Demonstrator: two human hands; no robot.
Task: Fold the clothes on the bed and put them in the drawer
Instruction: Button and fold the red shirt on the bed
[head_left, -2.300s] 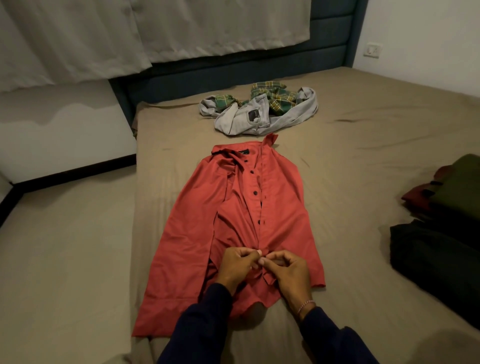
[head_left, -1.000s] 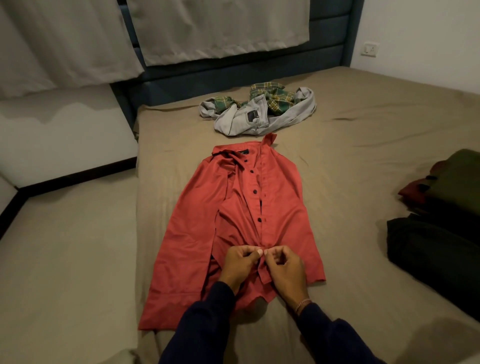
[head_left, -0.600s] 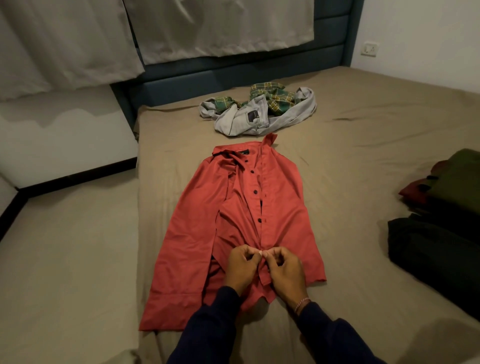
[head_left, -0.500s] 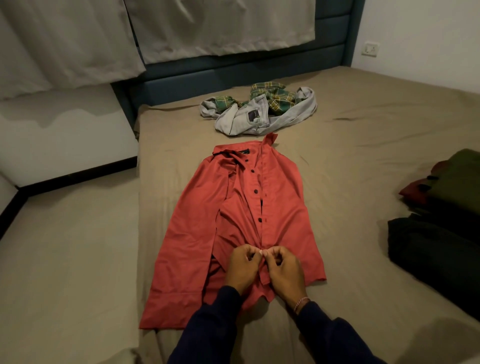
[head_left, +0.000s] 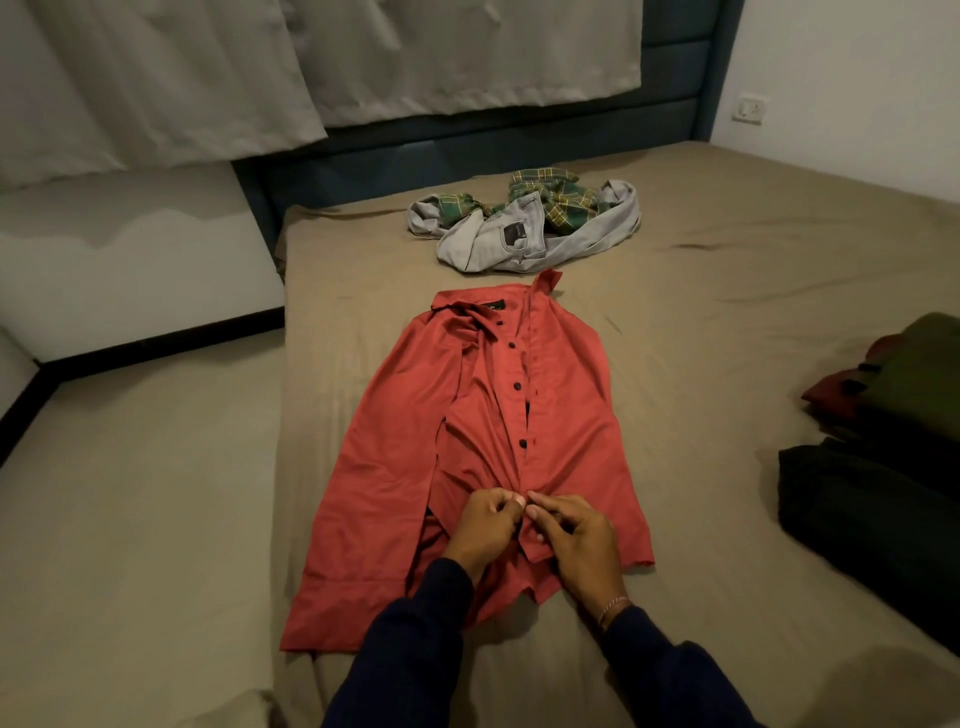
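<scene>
On the wide bed with its taupe fitted sheet (head_left: 727, 322) we see a red button-front shirt (head_left: 483, 441) spread flat, collar towards the dark blue padded headboard (head_left: 467, 150). At the right edge sits a stack of dark folded clothes (head_left: 883, 441). Beyond the collar lies a crumpled heap of grey jeans and green plaid cloth (head_left: 524, 228). Our left hand (head_left: 485, 530) and right hand (head_left: 576, 540) meet at the shirt's lower placket, each pinching the red fabric with curled fingers.
</scene>
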